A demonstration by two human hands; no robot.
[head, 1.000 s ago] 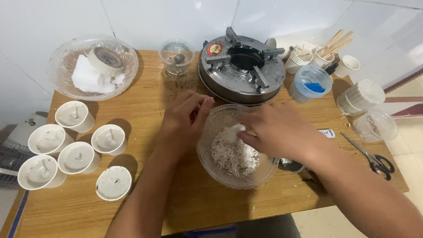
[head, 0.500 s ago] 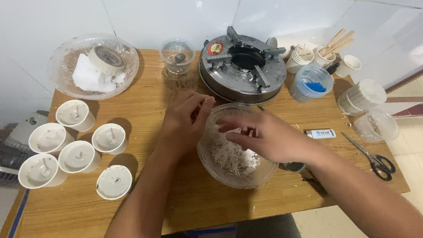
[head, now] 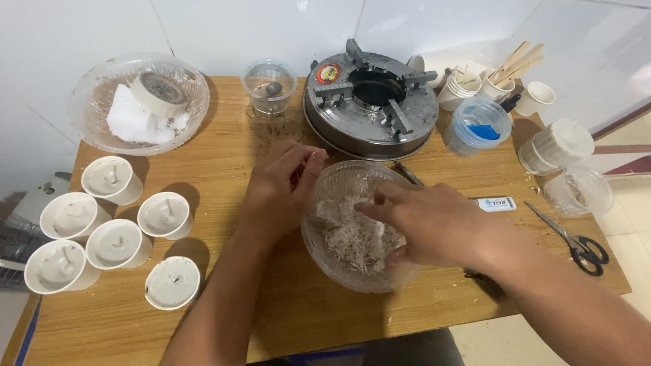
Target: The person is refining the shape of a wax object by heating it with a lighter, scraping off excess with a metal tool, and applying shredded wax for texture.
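A clear glass bowl (head: 334,273) of white wax-like flakes (head: 349,239) sits at the middle of the wooden table (head: 261,305). My left hand (head: 278,188) is curled on the bowl's left rim and steadies it. Over the right half of the bowl lies my right hand (head: 430,224), fingers spread above the flakes and thumb down at the right rim, holding nothing that I can see. Several white paper cups (head: 167,214) filled with set white wax and a wick stand to the left of the bowl.
A round metal stove (head: 373,97) stands behind the bowl. At the back left a large glass bowl (head: 87,114) holds white blocks. Right of the bowl lie a lighter (head: 495,203) and scissors (head: 575,245). A blue-topped tub (head: 478,127), cups of wooden sticks (head: 502,81) and stacked lids (head: 557,145) crowd the back right.
My right hand held a white lump over the bowl, then opened its fingers and dropped lower toward the bowl's right rim. The lump is out of its grip. My left hand stayed put.
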